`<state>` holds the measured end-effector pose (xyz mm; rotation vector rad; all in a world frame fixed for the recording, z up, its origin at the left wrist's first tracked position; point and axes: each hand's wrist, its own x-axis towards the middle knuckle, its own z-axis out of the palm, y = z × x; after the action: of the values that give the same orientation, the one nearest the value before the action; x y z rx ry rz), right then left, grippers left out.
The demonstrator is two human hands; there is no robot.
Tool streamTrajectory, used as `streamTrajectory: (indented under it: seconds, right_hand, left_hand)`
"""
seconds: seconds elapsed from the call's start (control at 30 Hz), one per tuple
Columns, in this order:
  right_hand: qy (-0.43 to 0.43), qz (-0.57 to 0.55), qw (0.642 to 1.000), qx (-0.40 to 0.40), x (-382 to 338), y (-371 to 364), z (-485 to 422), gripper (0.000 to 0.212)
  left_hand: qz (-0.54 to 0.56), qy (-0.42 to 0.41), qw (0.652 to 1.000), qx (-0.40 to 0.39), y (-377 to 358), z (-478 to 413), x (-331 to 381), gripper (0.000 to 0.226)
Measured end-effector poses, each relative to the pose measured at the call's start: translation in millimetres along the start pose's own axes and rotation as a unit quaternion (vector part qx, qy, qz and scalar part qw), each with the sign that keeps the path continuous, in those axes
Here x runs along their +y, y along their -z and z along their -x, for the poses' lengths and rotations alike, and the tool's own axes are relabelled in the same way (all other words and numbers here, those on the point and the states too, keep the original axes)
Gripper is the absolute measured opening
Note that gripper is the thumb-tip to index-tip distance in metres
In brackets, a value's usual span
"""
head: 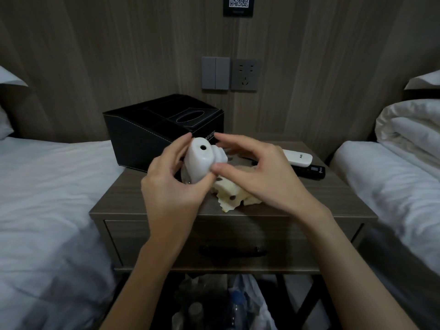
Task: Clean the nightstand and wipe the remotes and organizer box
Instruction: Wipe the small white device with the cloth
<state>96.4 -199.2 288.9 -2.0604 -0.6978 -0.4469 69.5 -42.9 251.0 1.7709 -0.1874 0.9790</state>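
while the left hand (171, 184) grips the white bottle (200, 160), right hand (257, 172) fingers (228, 139) pinch its cap (221, 157).

A wood-grain wall panel (119, 55) carries a double rocker switch (215, 73), a power socket (245, 75) just to its right, and a QR-code plaque (238, 4) at the top edge. A white-sheeted bed (47, 198) occupies the left side, with a pillow (9, 78) at its head. A second bed (392, 186) occupies the right side and carries a folded duvet (409, 125). A plastic bag (247, 294) holding bottles lies at bottom centre.
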Motion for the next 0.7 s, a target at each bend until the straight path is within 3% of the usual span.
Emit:
streamTrajectory:
  seconds: [0.2, 0.4, 0.57, 0.7]
  right_hand:
    - [-0.002, 0.013, 1.000, -0.003, -5.4, 1.4, 0.6, 0.055]
    - [0.002, -0.032, 0.999, -0.016, -5.1, 4.9, 1.8, 0.044]
    - [0.000, -0.052, 0.998, -0.025, 1.0, 12.5, 3.1, 0.043]
    - [0.005, -0.082, 0.996, -0.032, 3.0, 18.3, 3.2, 0.042]
  left_hand:
    - [-0.103, -0.084, 0.991, 0.028, -9.2, 9.0, -3.0, 0.058]
    - [-0.092, -0.142, 0.986, 0.005, -10.3, 5.9, -6.8, 0.052]
    - [0.019, -0.099, 0.988, -0.119, -1.9, -5.0, -10.8, 0.060]
    - [0.136, 0.020, 0.960, -0.246, 6.5, -9.3, -8.7, 0.069]
